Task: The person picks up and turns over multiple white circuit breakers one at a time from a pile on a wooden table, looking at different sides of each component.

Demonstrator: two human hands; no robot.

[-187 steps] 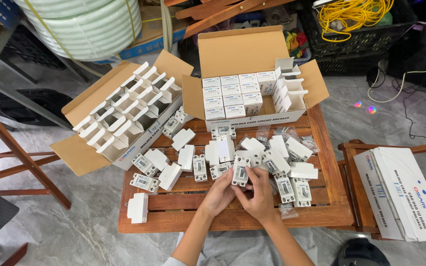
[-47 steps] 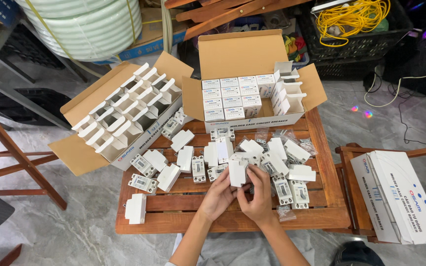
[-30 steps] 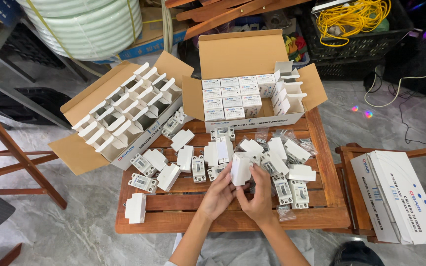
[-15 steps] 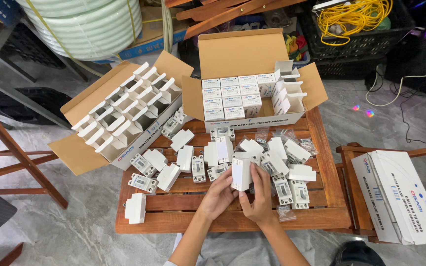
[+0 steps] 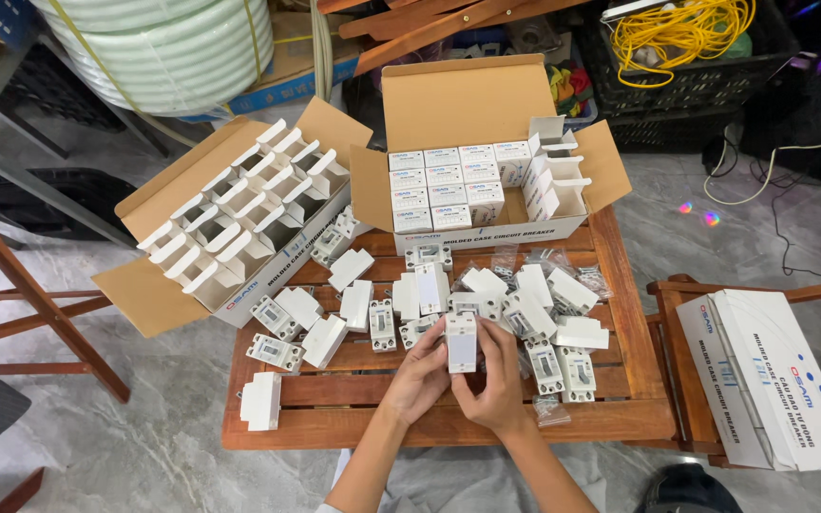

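**Small white box held in both hands over slatted wooden counter**

Observed from head view, looking down. Left hand (image 5: 417,372) and right hand (image 5: 498,380) raised together just above the near middle of the wooden counter (image 5: 448,426). Small white box (image 5: 461,343) held upright between them, long side vertical, pale face toward the camera. Fingers of the left hand (image 5: 432,334) curled against its left edge; fingers of the right hand (image 5: 486,332) wrapped round its right edge and back. Both sets closed on the box, not spread.

Scattered just beyond the hands: loose white breaker units (image 5: 563,366) and more small white boxes (image 5: 358,306), lying flat and at odd angles, some touching. Clear plastic bags (image 5: 551,408) among them near the right hand. One white unit (image 5: 261,400) standing apart near the counter's left front corner.

At the far edge, open carton (image 5: 467,104) partly filled with neat rows of closed small boxes. To its left, second open carton (image 5: 230,242), overhanging the counter, holding opened white boxes with flaps up. Closed white carton (image 5: 767,380) on a wooden chair to the right.
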